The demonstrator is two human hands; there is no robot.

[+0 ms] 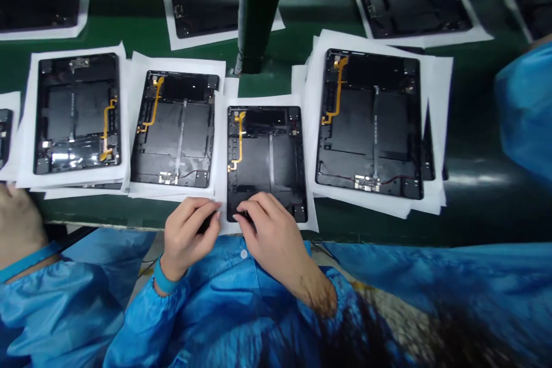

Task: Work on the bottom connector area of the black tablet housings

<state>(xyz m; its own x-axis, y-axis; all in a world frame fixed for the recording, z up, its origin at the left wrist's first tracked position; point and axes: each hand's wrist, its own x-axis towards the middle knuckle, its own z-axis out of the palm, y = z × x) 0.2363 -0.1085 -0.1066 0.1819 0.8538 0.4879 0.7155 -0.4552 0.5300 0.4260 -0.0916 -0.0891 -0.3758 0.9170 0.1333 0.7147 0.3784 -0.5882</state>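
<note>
An opened tablet point(255, 169) lies on white sheets in front of me, with its inner parts and an orange flex cable point(240, 144) showing. Over its lower edge, my right hand point(276, 236) has thumb and forefinger drawn together in a pinch. Anything between those fingertips is too small to make out. Just left of the tablet's lower corner, my left hand point(192, 236) is curled, its thumb and forefinger close together beside the white sheet. Whatever it holds, if anything, is hidden. The tablet's bottom strip is partly covered by my right hand.
Similar opened tablets lie on paper to the left point(179, 132) and on a stack at right point(373, 144). More tablets sit along the green bench's far side, behind a dark post point(263, 17). A co-worker's hand point(19, 224) is at left; a blue sleeve point(526, 109) is at right.
</note>
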